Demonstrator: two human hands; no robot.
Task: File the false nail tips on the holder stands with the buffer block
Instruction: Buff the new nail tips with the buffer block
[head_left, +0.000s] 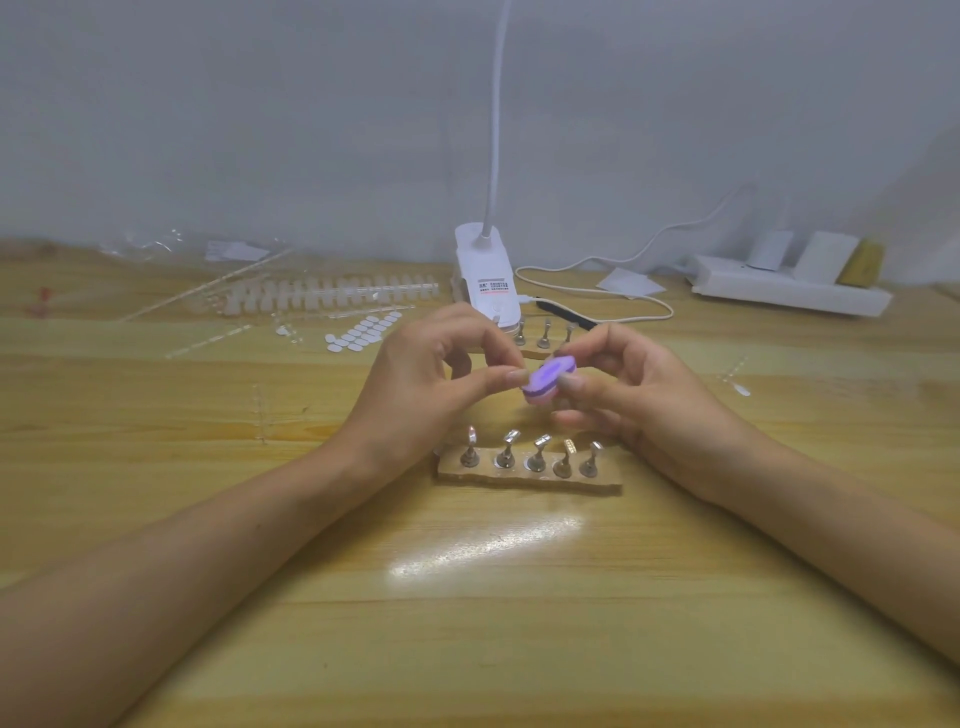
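A small pink and purple buffer block (548, 382) is held in the air between both hands above the table. My right hand (634, 389) pinches its right end. My left hand (431, 379) has thumb and forefinger pinched at the block's left end; what lies between them is too small to tell. Below the hands a wooden base (530, 475) carries several metal holder stands (540, 454) in a row, with small clear tips on top. A second base with stands (544, 335) sits behind the hands, partly hidden.
A white clip lamp (485, 280) with a cable stands at the back centre. Strips of clear nail tips (311, 293) and white adhesive tabs (363, 332) lie at the back left. A white power strip (789, 286) with plugs is at the back right.
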